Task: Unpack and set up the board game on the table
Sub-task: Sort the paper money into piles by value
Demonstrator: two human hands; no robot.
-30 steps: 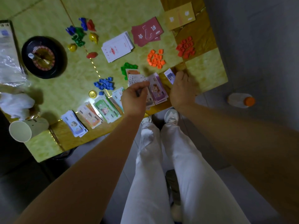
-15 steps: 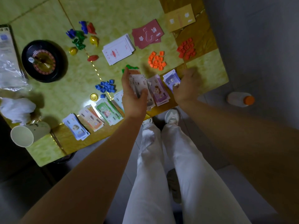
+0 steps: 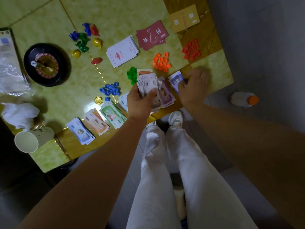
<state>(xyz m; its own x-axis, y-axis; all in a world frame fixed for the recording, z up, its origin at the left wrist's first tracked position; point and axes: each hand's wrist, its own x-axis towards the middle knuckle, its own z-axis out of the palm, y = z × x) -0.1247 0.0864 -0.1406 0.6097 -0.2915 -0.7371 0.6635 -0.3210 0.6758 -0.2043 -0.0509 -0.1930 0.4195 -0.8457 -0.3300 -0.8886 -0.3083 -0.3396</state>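
The bills (image 3: 147,83) are fanned in the left hand (image 3: 140,101) - thumb clamped across their near end, long axis running away from the body, so the far ends stick out past the fingertips toward the green pieces (image 3: 132,74). Just right of that thumb is the purple pile (image 3: 166,96) on the table (image 3: 214,68), lying along the same axis with its left edge tucked under the fan. Right again, a violet bill (image 3: 175,79) sits at the fingertips of the right hand (image 3: 194,85), pointing away and slightly left. That hand's fingers bend down onto the bill's right end.

My guess is the next bill comes off the fan and the right hand takes it. The fan is just left of its fingers, with only the purple pile between.

Stuff I can't make out:
- The right hand is blurry, so I can't tell if it's pinching the violet bill or just pressing it flat.
- The left fingers are hidden under the fan - presumably curled round it.
- There's a pale pile (image 3: 124,100) just left of the left hand, partly hidden behind it.
- The numbers on the bills are too small to read.
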